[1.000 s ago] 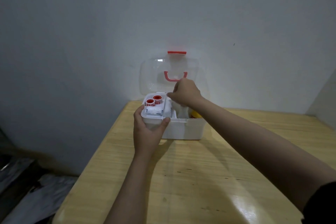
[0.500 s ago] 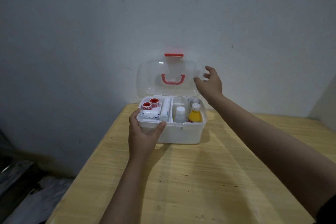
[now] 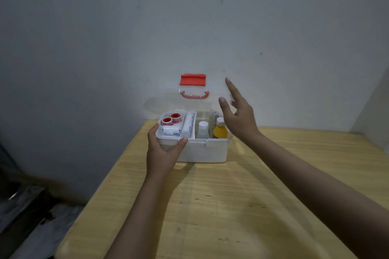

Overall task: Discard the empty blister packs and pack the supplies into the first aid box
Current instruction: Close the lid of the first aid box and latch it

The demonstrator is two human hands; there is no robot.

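Wooden table (image 3: pixel 231 206): my left hand (image 3: pixel 163 151) clamped the first aid box (image 3: pixel 206 150); right hand (image 3: pixel 237 118), fingers spread, empty, at clear lid (image 3: pixel 212 90). Lowering it squarely seemed best.

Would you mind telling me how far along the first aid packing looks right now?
Mostly done: the two red tape rolls, white bandage rolls, white bottle and yellow bottle sit inside the white plastic first aid box. In hand: the left hand grips the box's corner; the right hand is open by the clear lid. Left: closing it.
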